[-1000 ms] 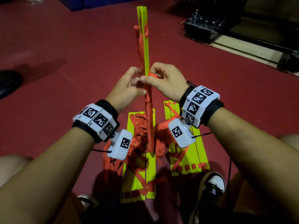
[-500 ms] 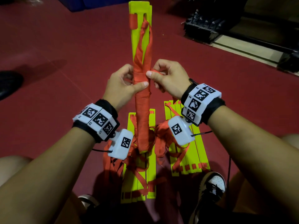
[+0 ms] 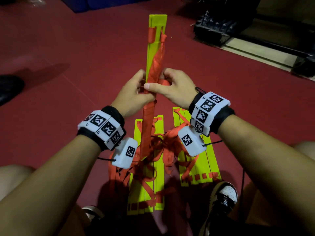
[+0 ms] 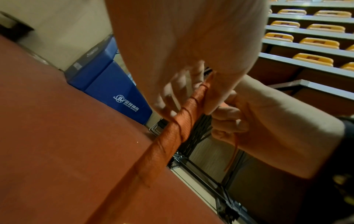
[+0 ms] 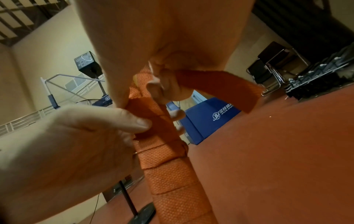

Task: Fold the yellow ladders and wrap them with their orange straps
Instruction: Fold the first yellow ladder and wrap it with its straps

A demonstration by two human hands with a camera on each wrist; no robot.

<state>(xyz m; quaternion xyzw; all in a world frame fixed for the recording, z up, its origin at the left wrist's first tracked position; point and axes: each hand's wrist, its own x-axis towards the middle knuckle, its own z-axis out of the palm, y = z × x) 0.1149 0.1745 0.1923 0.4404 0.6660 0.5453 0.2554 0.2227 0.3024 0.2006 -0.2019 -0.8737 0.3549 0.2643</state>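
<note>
The ladder (image 3: 156, 31) was bright yellow, its strap (image 3: 150, 120) orange with a fine woven dotting. Behind it, the floor (image 3: 68, 48) was dark red, the mat (image 4: 107, 84) blue with white lettering.

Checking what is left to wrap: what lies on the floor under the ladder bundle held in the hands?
Under the held bundle lie two flat stacks of yellow rungs with loose orange straps tangled over them. The arms and the bundle cover parts of both stacks.

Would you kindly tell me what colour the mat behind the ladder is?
Blue mat with a white logo, clearest in the right wrist view.
</note>
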